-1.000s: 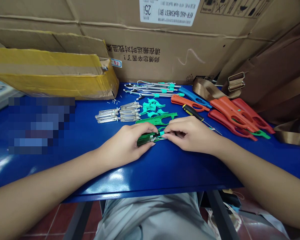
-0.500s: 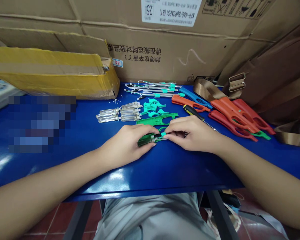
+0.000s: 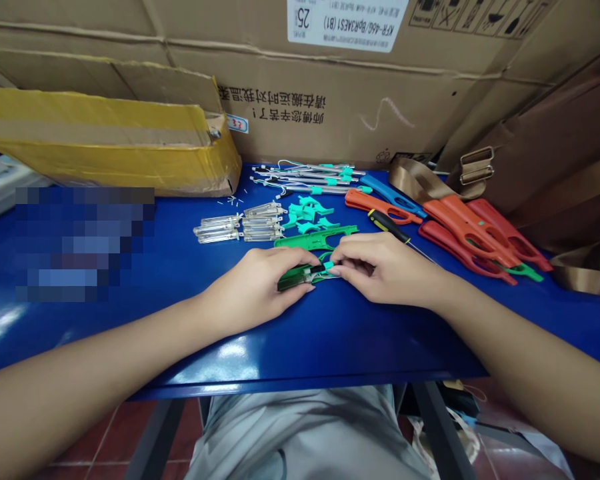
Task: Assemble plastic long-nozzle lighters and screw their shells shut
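Observation:
My left hand (image 3: 253, 285) is closed round a green lighter casing half (image 3: 291, 279), near the middle of the table. Inside the casing lie a black piece (image 3: 317, 269) and some thin white wire. The thumb and fingertips of my right hand (image 3: 383, 268) pinch a small teal part (image 3: 329, 266) at the casing's right side; what lies under those fingers is hidden. Just beyond my hands rests another green casing half (image 3: 315, 238). Several teal triggers (image 3: 307, 210) and clear fuel tanks (image 3: 263, 225) lie behind it and to the left.
Metal lighter rods with wires (image 3: 313, 180) lie at the back. To the right are a screwdriver (image 3: 387, 225), orange and red lighter casings (image 3: 470, 227) and a brown strap (image 3: 410, 175). A yellow-taped box (image 3: 155, 163) stands back left; a large carton (image 3: 350, 107) forms the back wall.
The view has shifted slightly. My right fingers have moved a little over the teal part; both hands keep nearly the same places and grips.

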A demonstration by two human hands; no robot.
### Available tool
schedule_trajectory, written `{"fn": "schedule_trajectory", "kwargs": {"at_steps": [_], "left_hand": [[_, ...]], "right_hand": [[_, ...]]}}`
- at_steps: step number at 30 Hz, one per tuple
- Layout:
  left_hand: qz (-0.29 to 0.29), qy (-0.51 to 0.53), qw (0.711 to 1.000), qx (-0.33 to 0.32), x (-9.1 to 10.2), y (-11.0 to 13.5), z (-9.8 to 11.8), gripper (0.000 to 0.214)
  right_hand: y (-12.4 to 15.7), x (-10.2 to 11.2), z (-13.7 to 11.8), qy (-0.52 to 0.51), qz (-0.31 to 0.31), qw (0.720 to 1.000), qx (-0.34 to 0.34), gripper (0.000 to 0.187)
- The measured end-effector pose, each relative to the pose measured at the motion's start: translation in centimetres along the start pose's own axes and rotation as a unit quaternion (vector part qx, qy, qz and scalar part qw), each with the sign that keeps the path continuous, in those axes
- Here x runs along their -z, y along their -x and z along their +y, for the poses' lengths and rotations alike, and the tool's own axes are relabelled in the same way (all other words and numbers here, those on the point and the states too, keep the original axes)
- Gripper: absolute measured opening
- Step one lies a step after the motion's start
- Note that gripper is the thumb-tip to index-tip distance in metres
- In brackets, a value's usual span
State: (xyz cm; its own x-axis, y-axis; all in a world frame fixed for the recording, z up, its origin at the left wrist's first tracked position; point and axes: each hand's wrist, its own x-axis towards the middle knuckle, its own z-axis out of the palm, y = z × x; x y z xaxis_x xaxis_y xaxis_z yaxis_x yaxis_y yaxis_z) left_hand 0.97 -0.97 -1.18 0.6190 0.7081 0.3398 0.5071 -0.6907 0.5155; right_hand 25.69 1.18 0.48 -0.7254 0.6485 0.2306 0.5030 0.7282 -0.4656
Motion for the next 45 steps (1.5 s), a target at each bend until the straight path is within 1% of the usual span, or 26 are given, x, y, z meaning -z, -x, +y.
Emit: {"fn": "schedule_trajectory", "kwargs": {"at_steps": [7, 15, 19, 25, 29, 34, 38, 45], "left_hand": [[0.011, -0.011, 1.0, -0.012, -0.1, 0.12, -0.09, 0.025], [0.014, -0.005, 1.0, -0.017, -0.12, 0.02, -0.28, 0.025], [0.013, -0.004, 1.0, -0.014, -0.11, 0.07, -0.3, 0.024], [0.008, 0.007, 1.0, 0.001, -0.05, 0.03, -0.26, 0.025], [0.008, 0.019, 1.0, 0.0, 0.04, -0.12, -0.11, 0.027], [0.008, 0.034, 0.999, 0.001, 0.14, -0.29, 0.05, 0.02], [0.006, 0.03, 1.0, 0.0, 0.12, -0.28, -0.1, 0.018], [0.029, 0.02, 0.999, -0.027, 0.03, -0.28, -0.3, 0.017]], "right_hand": [[0.05, 0.17, 0.06, -0.027, 0.013, 0.999, 0.015, 0.012], [-0.07, 0.16, -0.03, -0.021, 0.01, 1.0, 0.01, 0.011], [-0.12, 0.1, -0.01, -0.036, 0.026, 0.999, 0.017, 0.012], [-0.21, 0.0, 0.04, -0.082, 0.049, 0.995, -0.008, 0.011], [-0.29, -0.11, 0.03, -0.095, 0.057, 0.994, -0.004, 0.012], [-0.32, -0.3, 0.07, -0.102, 0.054, 0.993, -0.001, 0.011], [-0.3, -0.36, 0.08, -0.11, 0.051, 0.993, -0.009, 0.011], [-0.24, -0.4, 0.01, -0.119, 0.051, 0.991, -0.022, 0.008]]}}
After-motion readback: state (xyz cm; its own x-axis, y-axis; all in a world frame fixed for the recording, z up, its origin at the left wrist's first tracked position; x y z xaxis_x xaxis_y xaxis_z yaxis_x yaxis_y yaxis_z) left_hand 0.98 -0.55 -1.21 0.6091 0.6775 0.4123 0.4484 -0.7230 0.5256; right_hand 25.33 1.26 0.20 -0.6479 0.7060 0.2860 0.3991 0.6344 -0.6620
